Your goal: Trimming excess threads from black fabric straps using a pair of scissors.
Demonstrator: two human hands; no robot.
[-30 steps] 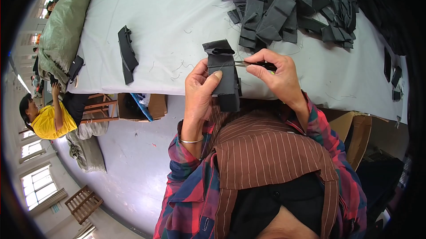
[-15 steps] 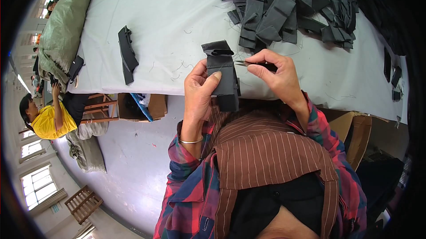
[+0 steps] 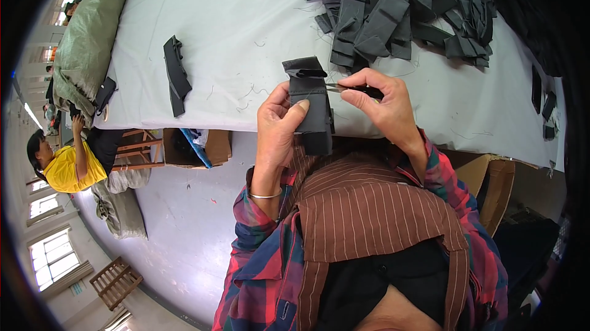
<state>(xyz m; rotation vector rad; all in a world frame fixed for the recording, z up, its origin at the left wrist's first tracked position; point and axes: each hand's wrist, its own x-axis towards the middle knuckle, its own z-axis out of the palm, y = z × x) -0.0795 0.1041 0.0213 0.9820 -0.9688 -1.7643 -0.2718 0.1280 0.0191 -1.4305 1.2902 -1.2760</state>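
Note:
My left hand [image 3: 278, 119] is closed on a dark grey sewn fabric strip [image 3: 313, 116], thumb on top, over the table's near edge. The strip's upper end is folded into a loop, and its lower end hangs down. In my right hand [image 3: 387, 100] is a small pair of black-handled thread snips [image 3: 370, 91]. Their slim metal tips point left and meet the strip's right edge just below the loop. Whether the blades are apart is too small to tell. Fine loose threads lie by the tips.
A big heap of similar dark strips [image 3: 381, 11] covers the far right of the white-covered table [image 3: 227, 36]. One folded strip [image 3: 177, 76] lies to the left. A stuffed green sack [image 3: 92, 36] rests at the table's left end, near a person in yellow [image 3: 77, 168]. Cardboard boxes [image 3: 218, 146] stand below.
The left hand and the strip have shifted slightly to the right, bringing the strip's edge up to the snips' tips. The right hand has hardly moved.

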